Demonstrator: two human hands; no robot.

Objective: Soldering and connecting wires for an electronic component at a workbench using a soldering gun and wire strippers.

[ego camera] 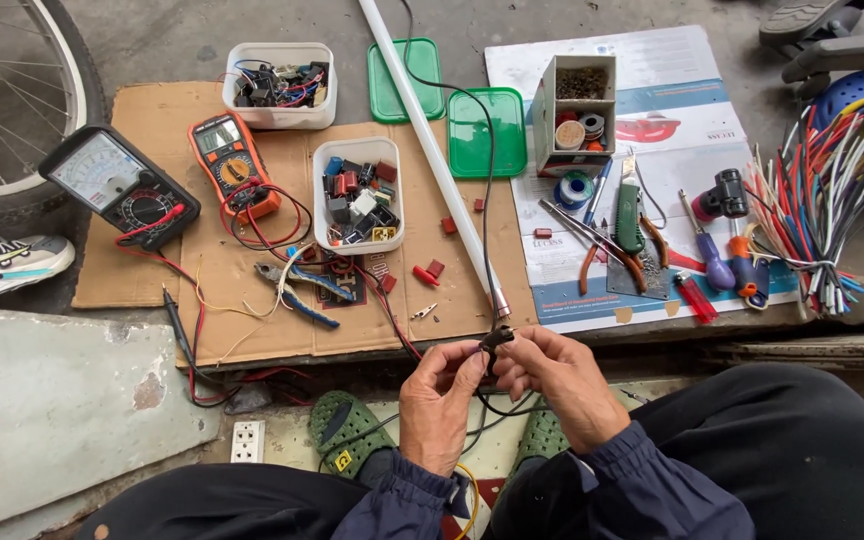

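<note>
Two hands, left hand (439, 392) and right hand (559, 376), each hold a closed grip on a small black connector (496, 339) of the black cable (485, 215)

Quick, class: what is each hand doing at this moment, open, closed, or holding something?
Left hand: closed, fingertips pinching the small black plug-like part on the thin black cable.
Right hand: closed, pinching the same black part from the other side.
</note>
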